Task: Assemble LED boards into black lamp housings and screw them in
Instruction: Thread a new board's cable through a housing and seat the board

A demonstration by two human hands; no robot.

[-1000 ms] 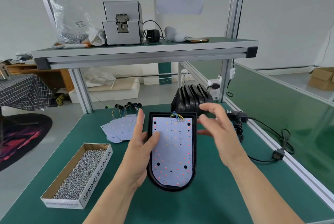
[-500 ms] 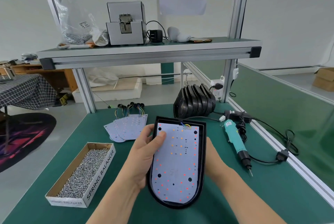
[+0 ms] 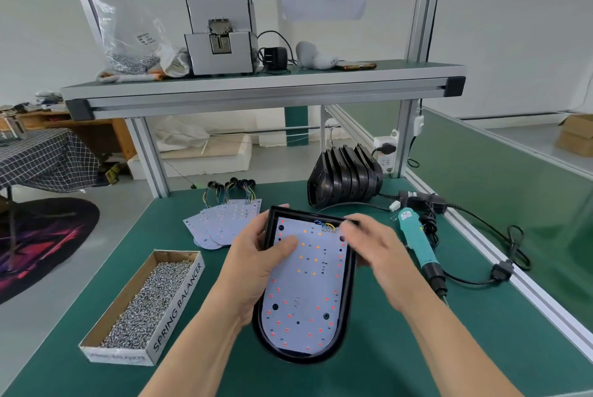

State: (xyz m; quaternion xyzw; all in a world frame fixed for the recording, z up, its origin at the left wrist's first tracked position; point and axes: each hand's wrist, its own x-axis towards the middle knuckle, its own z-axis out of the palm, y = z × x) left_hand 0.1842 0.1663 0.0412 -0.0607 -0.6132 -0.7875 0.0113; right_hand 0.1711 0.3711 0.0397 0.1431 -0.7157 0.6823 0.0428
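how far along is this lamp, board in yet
Done: an LED board sits inside the black housing. In hand: left hand and right hand hold that housing, left thumb on the board. Left: its holes look empty; the screwdriver lies unused, screws are boxed, spare boards and stacked housings wait.

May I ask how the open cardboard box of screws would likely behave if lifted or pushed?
The cardboard box is largely full of metal screws, so probably heavy for its size. Its thin, open-topped walls may flex if lifted by one end, and tilting would likely spill screws. Low and long, it should slide on the mat rather than tip.
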